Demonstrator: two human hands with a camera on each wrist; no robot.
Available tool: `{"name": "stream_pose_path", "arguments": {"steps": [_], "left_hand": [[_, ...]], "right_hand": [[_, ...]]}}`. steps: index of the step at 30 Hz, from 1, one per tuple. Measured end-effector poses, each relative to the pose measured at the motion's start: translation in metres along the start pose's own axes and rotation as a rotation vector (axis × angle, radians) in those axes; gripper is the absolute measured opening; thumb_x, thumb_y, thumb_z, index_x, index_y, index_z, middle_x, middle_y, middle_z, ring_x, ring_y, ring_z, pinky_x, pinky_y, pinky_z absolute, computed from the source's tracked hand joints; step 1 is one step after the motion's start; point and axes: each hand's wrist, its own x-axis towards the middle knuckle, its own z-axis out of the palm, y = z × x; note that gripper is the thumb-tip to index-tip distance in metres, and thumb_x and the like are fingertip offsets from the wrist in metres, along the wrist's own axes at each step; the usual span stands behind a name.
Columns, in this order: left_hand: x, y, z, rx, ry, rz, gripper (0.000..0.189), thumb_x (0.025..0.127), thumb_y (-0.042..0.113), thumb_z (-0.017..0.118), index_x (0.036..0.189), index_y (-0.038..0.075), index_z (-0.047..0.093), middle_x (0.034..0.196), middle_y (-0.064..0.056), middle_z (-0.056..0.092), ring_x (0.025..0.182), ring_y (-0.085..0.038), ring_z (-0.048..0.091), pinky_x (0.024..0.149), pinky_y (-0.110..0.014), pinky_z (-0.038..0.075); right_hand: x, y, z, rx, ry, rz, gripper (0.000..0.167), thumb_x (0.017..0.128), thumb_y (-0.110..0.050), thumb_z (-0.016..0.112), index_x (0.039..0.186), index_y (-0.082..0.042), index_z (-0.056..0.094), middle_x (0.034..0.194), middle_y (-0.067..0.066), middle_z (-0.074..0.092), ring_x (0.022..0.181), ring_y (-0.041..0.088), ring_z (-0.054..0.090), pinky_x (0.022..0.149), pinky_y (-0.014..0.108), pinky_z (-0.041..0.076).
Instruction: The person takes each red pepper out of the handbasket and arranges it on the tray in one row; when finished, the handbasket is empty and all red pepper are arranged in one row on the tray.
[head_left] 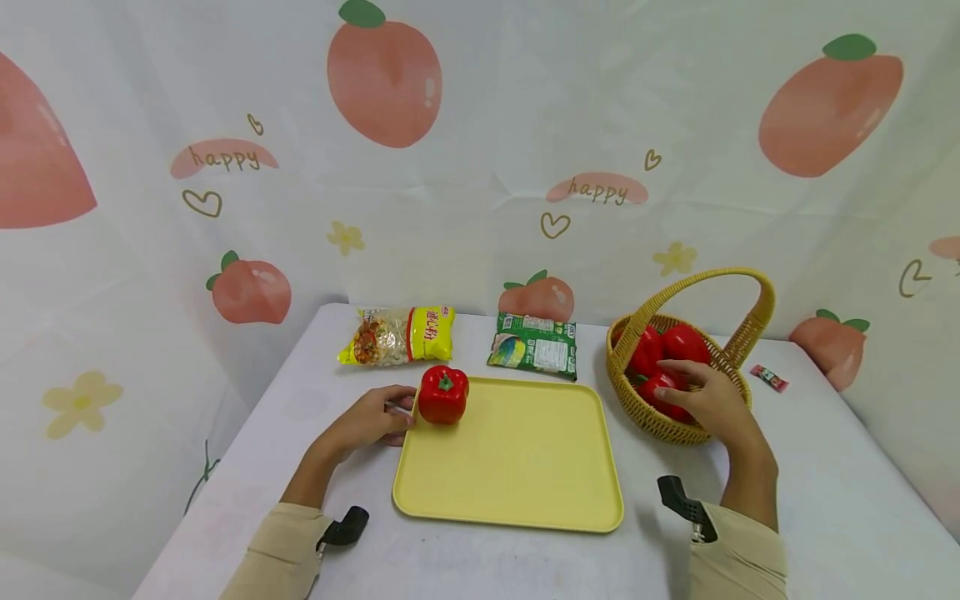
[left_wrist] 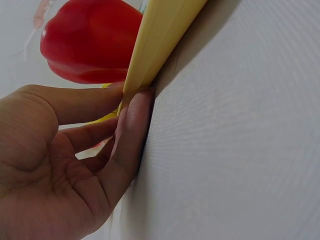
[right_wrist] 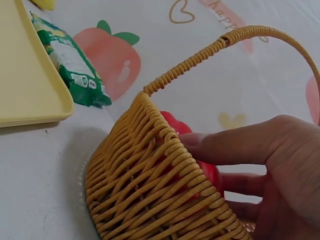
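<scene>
A red bell pepper [head_left: 443, 398] stands on the far left corner of the yellow tray [head_left: 517, 467]. At that tray's left edge, my left hand [head_left: 375, 414] pinches the rim, thumb [left_wrist: 92, 104] on the upper side and fingers underneath, close to the tabletop. On the right, a wicker basket [head_left: 637, 408] with a tall arched handle holds several red bell peppers. My right hand [head_left: 712, 402] reaches inside it, thumb and fingers around the nearest bell pepper [head_left: 654, 388]. In the right wrist view, the woven wall hides much of that bell pepper [right_wrist: 212, 175].
Behind the tray lie a yellow noodle bag [head_left: 397, 337] and a green packet [head_left: 534, 345]. A small red wrapper [head_left: 769, 378] is right of the basket. The basket handle [head_left: 705, 273] arches above and beyond my right hand. A printed cloth [head_left: 465, 208] hangs at the back.
</scene>
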Motion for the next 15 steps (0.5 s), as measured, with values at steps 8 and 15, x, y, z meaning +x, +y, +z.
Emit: {"name": "stream_pose_path", "arguments": {"steps": [8,15], "left_hand": [[-0.0001,-0.0001,0.0004,0.004,0.001,0.001,0.059,0.095,0.007,0.068,0.151,-0.004,0.051,0.132,-0.017,0.059,0.103,-0.022,0.067,0.082,-0.035,0.066],[-0.0001,0.0002,0.0006,0.014,0.006,-0.002,0.060,0.095,0.007,0.068,0.151,-0.003,0.051,0.131,-0.017,0.059,0.103,-0.022,0.067,0.082,-0.035,0.066]], "right_hand": [[0.0019,0.0000,0.0024,-0.051,-0.003,0.007,0.084,0.093,-0.044,0.080,0.156,-0.002,0.045,0.156,0.038,0.038,0.141,0.060,0.035,0.109,0.076,0.043],[0.0065,0.0007,0.0054,-0.101,0.005,-0.028,0.084,0.091,-0.035,0.083,0.155,0.002,0.044,0.155,0.037,0.040,0.139,0.060,0.036,0.109,0.078,0.042]]}}
